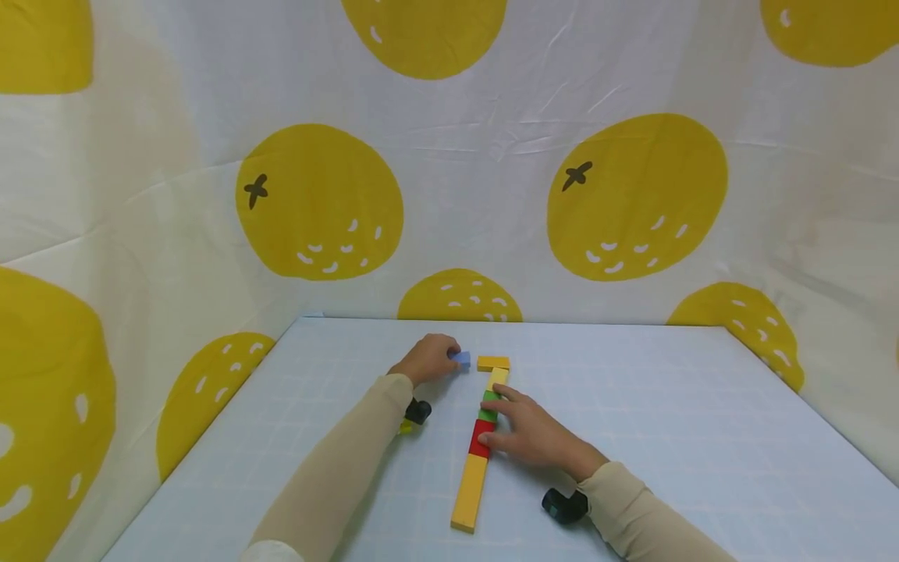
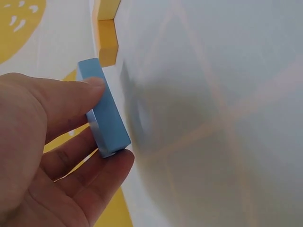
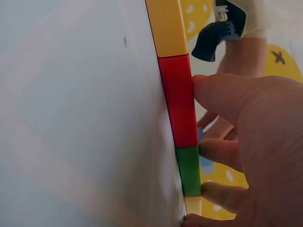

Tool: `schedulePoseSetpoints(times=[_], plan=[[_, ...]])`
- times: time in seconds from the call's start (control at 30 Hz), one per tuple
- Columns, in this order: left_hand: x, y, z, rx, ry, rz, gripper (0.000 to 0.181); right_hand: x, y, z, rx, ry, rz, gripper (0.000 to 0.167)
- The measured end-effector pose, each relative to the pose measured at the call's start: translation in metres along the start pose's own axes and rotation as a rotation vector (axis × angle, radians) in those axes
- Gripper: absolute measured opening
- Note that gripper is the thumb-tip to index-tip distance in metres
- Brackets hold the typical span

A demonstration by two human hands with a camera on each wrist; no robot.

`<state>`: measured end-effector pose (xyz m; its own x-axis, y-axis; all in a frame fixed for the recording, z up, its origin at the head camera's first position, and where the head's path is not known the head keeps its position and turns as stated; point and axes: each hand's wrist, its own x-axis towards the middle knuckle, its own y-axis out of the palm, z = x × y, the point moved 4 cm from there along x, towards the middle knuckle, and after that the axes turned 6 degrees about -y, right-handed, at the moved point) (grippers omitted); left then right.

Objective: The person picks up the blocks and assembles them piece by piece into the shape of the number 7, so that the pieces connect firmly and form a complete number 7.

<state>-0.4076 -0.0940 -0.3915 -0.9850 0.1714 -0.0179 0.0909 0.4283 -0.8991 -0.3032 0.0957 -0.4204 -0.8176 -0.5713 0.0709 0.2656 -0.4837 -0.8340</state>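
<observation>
My left hand (image 1: 430, 359) pinches a small blue block (image 2: 108, 113) between thumb and fingers, just left of the row's far end. In the left wrist view, the block appears lifted off the table. My right hand (image 1: 534, 435) rests along the row, its spread fingertips touching the blocks. Its thumb is at the red block (image 3: 179, 101), with other fingers at the green block (image 3: 189, 171) and the pale yellow block (image 1: 495, 378). At the near end lies a long orange-yellow block (image 1: 469, 493). Another orange-yellow block (image 1: 493, 363) lies crosswise at the far end.
A yellow-green object (image 1: 405, 427) shows partly beneath the left wrist. Dark wrist devices (image 1: 564, 506) hang near both sleeves. The pale checked table (image 1: 702, 437) ends at a curtain (image 1: 477, 195) printed with yellow fruit, behind and at both sides.
</observation>
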Motion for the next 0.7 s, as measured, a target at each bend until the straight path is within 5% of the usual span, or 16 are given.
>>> schedulePoseSetpoints(times=[0.7], plan=[[0.0045,0.0049,-0.0074,0.012,-0.022,0.027,0.029,-0.001,0.0015,0.0006,0.014,0.002,-0.001,0.058]])
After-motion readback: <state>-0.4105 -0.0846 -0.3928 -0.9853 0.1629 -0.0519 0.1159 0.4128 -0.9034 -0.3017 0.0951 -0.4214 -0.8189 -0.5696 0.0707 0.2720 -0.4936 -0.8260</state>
